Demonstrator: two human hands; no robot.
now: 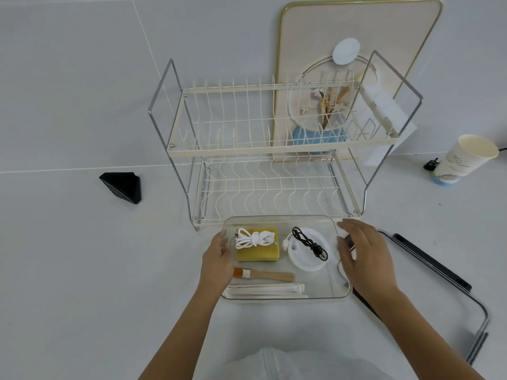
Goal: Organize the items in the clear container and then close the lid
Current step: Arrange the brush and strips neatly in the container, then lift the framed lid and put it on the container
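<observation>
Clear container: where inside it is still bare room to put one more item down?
Free: the floor of the clear container between white lid, front wall and right hand. Crowded: the left half, with sponge, brush and white strips.

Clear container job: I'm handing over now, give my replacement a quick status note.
Left hand grips the clear container at its left wall. Right hand rests at the right rim, fingers relaxed. Inside: white cable on yellow sponge, black cable on white disc, brush, white packets. Lid lies right of it, off. Left: close lid.
</observation>
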